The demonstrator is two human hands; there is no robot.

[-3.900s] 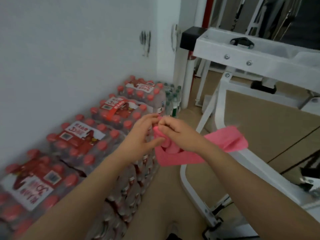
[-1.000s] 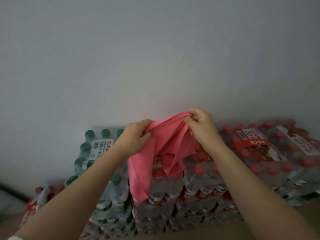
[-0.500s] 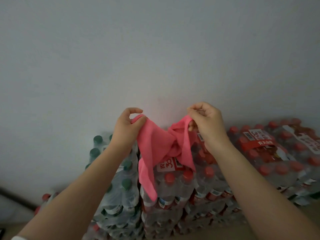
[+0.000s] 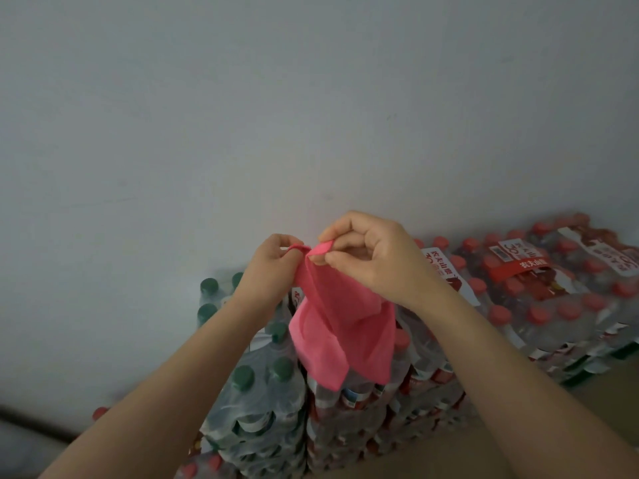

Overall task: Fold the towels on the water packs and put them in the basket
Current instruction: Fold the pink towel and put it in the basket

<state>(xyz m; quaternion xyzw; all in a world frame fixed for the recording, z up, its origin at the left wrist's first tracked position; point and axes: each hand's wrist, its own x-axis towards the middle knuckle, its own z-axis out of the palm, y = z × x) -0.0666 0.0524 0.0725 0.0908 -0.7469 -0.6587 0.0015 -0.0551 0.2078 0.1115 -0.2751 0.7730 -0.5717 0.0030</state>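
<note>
A tan, smooth floor (image 4: 615, 402) carries everything here, showing bare at the lower right and along the bottom edge. Directly on it, against the pale wall, stand stacked shrink-wrapped packs of clear plastic water bottles. The packs with red caps and red-and-white labels (image 4: 539, 292) run from the middle out to the right, at least two layers deep. Just beside them on the left stands a stack of packs with dark green caps (image 4: 262, 385), touching the red-capped ones. More red-capped bottles (image 4: 207, 464) sit low at the front left, partly hidden.
</note>
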